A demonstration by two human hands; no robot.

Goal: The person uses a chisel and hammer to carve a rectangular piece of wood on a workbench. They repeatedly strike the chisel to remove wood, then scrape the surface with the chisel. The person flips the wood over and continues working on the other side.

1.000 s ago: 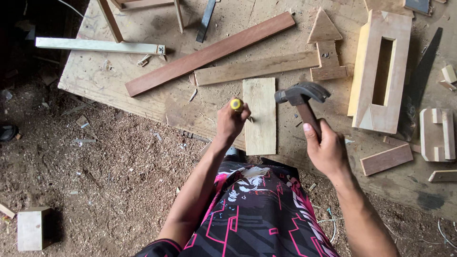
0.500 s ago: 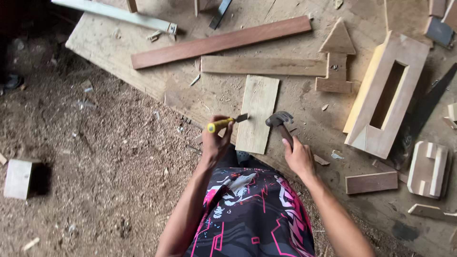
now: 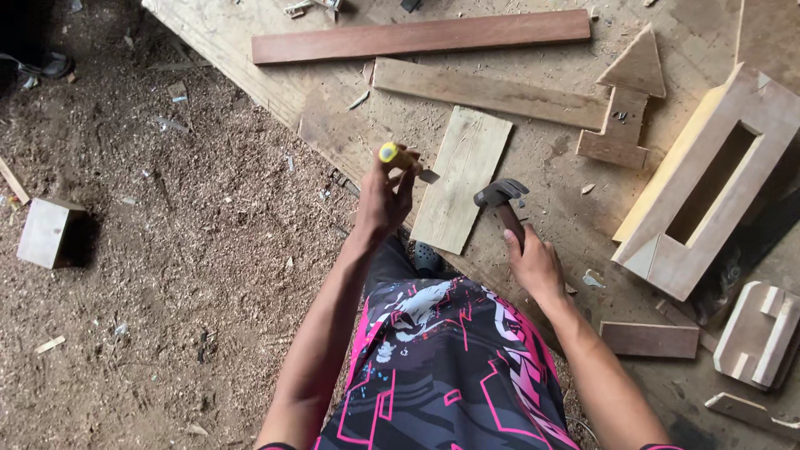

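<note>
left hand (image 3: 382, 200): i am seeing it raised over the near edge of the desk (image 3: 250, 50), its fingers (image 3: 406, 185) wrapping tight around the chisel.
chisel (image 3: 404, 161): it is sitting in the left hand, yellow handle end pointing up and away, its short metal blade poking out to the right, just beside the left edge of the pale board. whether the blade is touching the wood, i cannot tell.
right hand (image 3: 533, 265): it is gripping the lower end of the hammer's handle, fingers curling fully around it, hovering above the desk to the right of the pale board.
hammer (image 3: 502, 202): it is standing in the right hand with its dark metal head up, the head lying near the right edge of the pale board.
pale board (image 3: 462, 179): it is lying flat on the desk between the two hands, running lengthwise away from me, slightly tilted.
long boards: a reddish plank (image 3: 421, 37) and a greyer plank (image 3: 492, 92) are lying across the desk beyond the pale board, one behind the other.
arrow piece (image 3: 625, 104): it is lying right of the grey plank, pointing away.
open box frame (image 3: 708, 183): it is resting at the right, well apart from the hammer.
floor (image 3: 150, 250): it is showing sawdust all over, with a small wood block (image 3: 46, 233) at the far left.
</note>
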